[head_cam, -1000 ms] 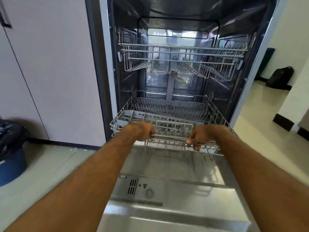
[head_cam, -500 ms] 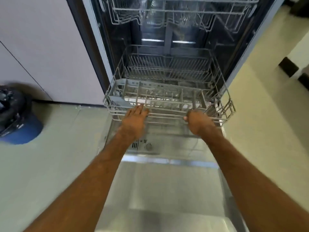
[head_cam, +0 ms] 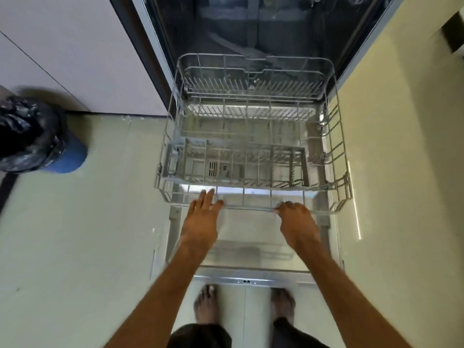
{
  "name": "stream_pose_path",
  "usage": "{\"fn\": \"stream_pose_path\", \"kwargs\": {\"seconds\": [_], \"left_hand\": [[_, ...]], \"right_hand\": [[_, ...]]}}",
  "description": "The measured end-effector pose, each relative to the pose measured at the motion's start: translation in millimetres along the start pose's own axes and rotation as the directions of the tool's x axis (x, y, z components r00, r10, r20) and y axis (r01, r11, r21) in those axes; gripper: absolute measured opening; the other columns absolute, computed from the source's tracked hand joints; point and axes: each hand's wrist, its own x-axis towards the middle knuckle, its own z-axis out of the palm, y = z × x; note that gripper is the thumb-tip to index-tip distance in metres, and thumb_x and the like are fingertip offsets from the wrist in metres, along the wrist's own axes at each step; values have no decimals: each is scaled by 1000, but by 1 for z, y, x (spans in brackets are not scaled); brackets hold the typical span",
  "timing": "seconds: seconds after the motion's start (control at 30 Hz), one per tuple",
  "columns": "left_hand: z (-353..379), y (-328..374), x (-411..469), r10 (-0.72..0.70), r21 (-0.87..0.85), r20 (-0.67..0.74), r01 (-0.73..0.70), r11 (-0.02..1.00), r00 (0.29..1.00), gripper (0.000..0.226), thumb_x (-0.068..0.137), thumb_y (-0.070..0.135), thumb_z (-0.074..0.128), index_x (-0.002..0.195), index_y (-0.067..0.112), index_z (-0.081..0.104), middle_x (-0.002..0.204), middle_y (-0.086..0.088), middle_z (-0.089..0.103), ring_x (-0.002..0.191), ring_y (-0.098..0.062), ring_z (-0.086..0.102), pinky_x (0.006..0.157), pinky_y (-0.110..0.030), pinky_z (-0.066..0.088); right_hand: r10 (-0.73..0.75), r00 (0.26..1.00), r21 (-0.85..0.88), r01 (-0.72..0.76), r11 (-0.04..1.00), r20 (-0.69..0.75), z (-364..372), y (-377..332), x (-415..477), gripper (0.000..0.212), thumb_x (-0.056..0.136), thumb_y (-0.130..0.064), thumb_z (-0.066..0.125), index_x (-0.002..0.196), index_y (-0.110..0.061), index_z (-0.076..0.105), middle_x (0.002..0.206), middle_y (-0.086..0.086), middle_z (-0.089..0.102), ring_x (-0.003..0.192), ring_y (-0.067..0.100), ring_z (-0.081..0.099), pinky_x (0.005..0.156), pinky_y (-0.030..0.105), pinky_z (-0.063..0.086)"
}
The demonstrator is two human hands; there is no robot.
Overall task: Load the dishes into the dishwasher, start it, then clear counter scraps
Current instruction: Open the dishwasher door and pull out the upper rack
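**Lower rack: position and hand contact**

The grey wire lower rack (head_cam: 251, 209) sits out of the dark-tubbed steel dishwasher (head_cam: 251, 28), over its lowered door (head_cam: 251, 237). At the rack's front rail, the left hand (head_cam: 203, 217) lies with fingers straight, touching the wire. The right hand (head_cam: 296, 219) curls round the same rail. A grey plastic cutlery basket (head_cam: 236, 167) sits inside the rack's front.

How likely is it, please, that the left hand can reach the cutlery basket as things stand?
Quite likely: the left hand rests on the lower rack at its front rim, the cutlery basket sits just behind that rim, and nothing stands between them.
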Motion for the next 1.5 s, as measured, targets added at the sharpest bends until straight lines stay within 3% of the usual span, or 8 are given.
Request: {"fn": "stream_pose_path", "kwargs": {"seconds": [0.3, 0.47, 0.63, 0.77, 0.93, 1.2, 1.37, 1.5], "left_hand": [[13, 5, -72, -18, -15, 198, 22, 1000, 980, 90, 86, -7, 45, 158, 27, 4, 162, -1, -26, 149, -22, -22, 122, -37, -6], [0, 4, -69, -12, -23, 279, 19, 1000, 960, 88, 88, -5, 46, 158, 27, 4, 162, 0, -24, 151, -21, -19, 122, -38, -2], [-36, -4, -63, 51, -2, 382, -55, 998, 923, 93, 90, -8, 42, 156, 24, -15, 162, 2, -25, 151, -20, -17, 124, -38, 2], [-108, -9, -32, 76, 22, 302, -87, 996, 950, 91, 91, -6, 40, 156, 22, -17, 158, 7, -28, 151, -18, -15, 123, -37, 1], [-234, -3, 53, 112, 56, 100, -118, 991, 989, 88, 93, 1, 43, 155, 16, -18, 163, 2, -22, 152, -18, -12, 124, -36, 5], [-364, 29, 170, 198, 142, -209, -171, 975, 958, 89, 95, 3, 44, 155, 18, -19, 162, 4, -25, 150, -16, -17, 121, -37, -4], [-401, 34, 218, 218, 234, -256, -158, 959, 942, 83, 101, 29, 45, 156, 12, -14, 164, -4, -18, 151, -21, -13, 123, -37, -3], [-406, 29, 241, 154, 245, -196, -103, 964, 968, 86, 99, 30, 50, 156, 8, -10, 165, -10, -10, 153, -25, -7, 125, -40, 1]], "right_hand": [[1, 986, 19, -5, 1000, 166, 16, -5, -67, 53, 91, 0, 41, 140, -17, 47, 132, 2, 55, 124, 20, 49, 109, 29, 30], [23, 956, 17, -30, 999, 293, 2, -7, -58, 51, 93, 0, 42, 143, -13, 45, 139, 5, 51, 129, 21, 46, 113, 30, 30], [31, 945, -74, -7, 997, 327, -37, -6, -56, 50, 98, -11, 47, 146, -10, 34, 144, 9, 47, 135, 24, 42, 118, 36, 24], [41, 967, -110, -13, 994, 252, -110, -10, -27, 57, 96, -15, 51, 149, -8, 30, 150, 11, 40, 140, 26, 36, 120, 38, 22], [-44, 999, -69, 45, 997, 6, -242, -31, 49, 65, 95, -14, 52, 152, -8, 23, 157, 11, 29, 146, 26, 25, 122, 40, 17], [-131, 922, -70, 114, 991, -364, -390, -37, 153, 78, 98, -15, 52, 158, -9, 2, 166, 10, 2, 153, 25, 0, 125, 44, 4], [-166, 904, -114, 131, 985, -395, -423, -9, 193, 77, 98, -23, 54, 157, -5, 8, 164, 16, 11, 152, 31, 6, 124, 50, 7], [-112, 944, -110, 81, 991, -309, -419, 13, 218, 63, 100, -38, 50, 149, -5, 29, 151, 18, 38, 144, 34, 30, 121, 53, 16]]}}
